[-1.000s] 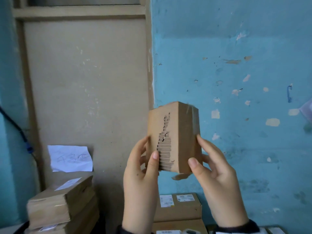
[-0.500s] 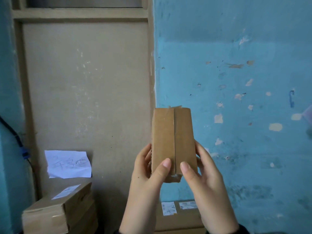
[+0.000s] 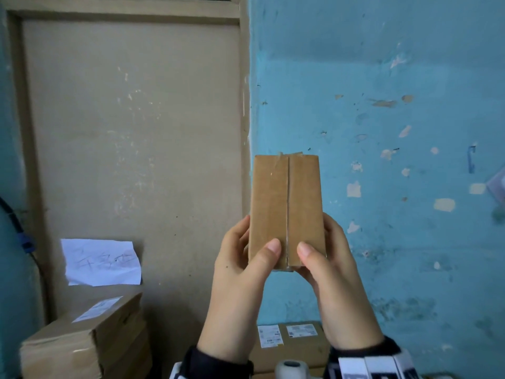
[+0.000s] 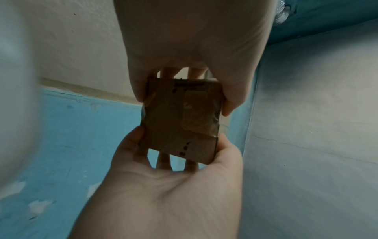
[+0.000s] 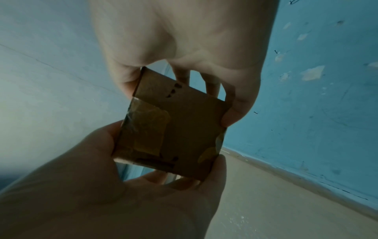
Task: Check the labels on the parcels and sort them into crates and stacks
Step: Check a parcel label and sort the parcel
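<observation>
A small brown cardboard parcel (image 3: 287,209) stands upright at chest height in front of the blue wall. Its face with the centre seam is turned toward me, and no label shows on that face. My left hand (image 3: 243,263) grips its lower left side with the thumb on the front. My right hand (image 3: 328,261) grips the lower right side the same way. In the left wrist view the parcel's taped end (image 4: 180,119) sits between the left hand (image 4: 184,40) and the right hand. The right wrist view shows that same end (image 5: 174,129) under my right hand (image 5: 184,40).
A stack of labelled cardboard boxes (image 3: 82,340) sits low on the left under a handwritten white sheet (image 3: 101,262) stuck on the beige door. Another box with two white labels (image 3: 295,340) lies below my hands. A black cable (image 3: 16,228) runs down the far left.
The parcel has turned in my hands, from its torn corrugated side to its seamed face. Both thumbs have shifted onto the front, close to the seam.
</observation>
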### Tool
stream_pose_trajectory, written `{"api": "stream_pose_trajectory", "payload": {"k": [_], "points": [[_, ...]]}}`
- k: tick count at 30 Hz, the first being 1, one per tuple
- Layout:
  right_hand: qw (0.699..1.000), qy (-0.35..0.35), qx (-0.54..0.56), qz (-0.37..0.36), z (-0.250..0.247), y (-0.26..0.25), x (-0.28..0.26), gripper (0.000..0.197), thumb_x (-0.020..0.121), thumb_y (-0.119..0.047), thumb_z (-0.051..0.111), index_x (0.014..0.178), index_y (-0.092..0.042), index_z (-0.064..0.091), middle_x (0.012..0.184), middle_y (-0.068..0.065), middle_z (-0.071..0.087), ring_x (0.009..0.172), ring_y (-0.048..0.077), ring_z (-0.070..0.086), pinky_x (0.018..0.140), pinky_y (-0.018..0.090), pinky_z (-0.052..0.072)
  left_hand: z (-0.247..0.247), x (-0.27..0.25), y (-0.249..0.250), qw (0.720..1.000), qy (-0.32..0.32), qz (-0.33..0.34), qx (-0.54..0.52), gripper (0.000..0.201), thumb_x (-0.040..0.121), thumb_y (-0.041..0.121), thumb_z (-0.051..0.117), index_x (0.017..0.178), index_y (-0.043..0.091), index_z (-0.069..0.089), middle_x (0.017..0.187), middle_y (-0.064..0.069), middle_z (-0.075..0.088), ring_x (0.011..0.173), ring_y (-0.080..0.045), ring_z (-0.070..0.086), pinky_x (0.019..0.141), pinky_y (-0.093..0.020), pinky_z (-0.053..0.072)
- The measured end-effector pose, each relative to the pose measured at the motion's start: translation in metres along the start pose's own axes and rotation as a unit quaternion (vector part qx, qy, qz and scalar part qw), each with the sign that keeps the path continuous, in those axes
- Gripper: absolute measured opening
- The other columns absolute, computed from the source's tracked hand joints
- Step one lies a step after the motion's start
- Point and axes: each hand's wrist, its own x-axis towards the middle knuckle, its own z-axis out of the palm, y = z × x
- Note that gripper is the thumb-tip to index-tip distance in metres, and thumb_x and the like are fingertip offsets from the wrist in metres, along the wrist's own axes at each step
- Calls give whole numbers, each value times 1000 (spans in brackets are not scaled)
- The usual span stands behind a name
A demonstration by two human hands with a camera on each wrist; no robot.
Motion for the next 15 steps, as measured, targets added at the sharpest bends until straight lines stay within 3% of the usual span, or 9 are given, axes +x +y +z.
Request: {"api": "stream_pose_trajectory", "payload": {"k": [6, 9, 11, 13, 15], "points": [[999, 1, -37, -3, 6, 9, 1, 62, 67, -43, 69, 126, -33, 56, 130, -4, 63, 111, 21, 66, 94, 48, 52, -10, 2, -7, 999, 18, 17, 21, 75, 60, 50, 71, 126, 14, 59, 111, -2, 72, 101, -16, 71, 76, -22, 56], [999, -7, -54, 9, 4, 16, 3, 78, 59, -64, 79, 129, -40, 54, 132, -3, 62, 117, 23, 62, 98, 48, 49, -12, 3, -5, 996, 47, 42, 69, 65, 62, 54, 70, 114, 15, 66, 99, -1, 75, 92, -14, 72, 75, -28, 58], [998, -7, -68, 9, 1, 20, 7, 87, 53, -77, 75, 131, -45, 53, 135, -1, 60, 122, 22, 59, 103, 47, 46, -13, 6, -3, 991, 67, 54, 101, 47, 74, 52, 69, 107, 18, 68, 93, 2, 75, 87, -13, 72, 78, -35, 59], [997, 1, -81, -4, -1, 25, 9, 84, 54, -81, 72, 130, -49, 53, 138, 1, 57, 127, 20, 54, 105, 43, 44, -15, 9, -3, 986, 98, 60, 117, 40, 81, 58, 65, 103, 25, 67, 92, 6, 75, 88, -13, 72, 82, -43, 59], [996, 20, -79, -20, -2, 28, 9, 73, 58, -77, 72, 126, -53, 56, 139, 1, 56, 130, 18, 52, 98, 34, 48, -18, 13, -6, 981, 124, 74, 129, 38, 77, 59, 71, 105, 33, 65, 100, 7, 74, 96, -13, 71, 87, -47, 57]]}}
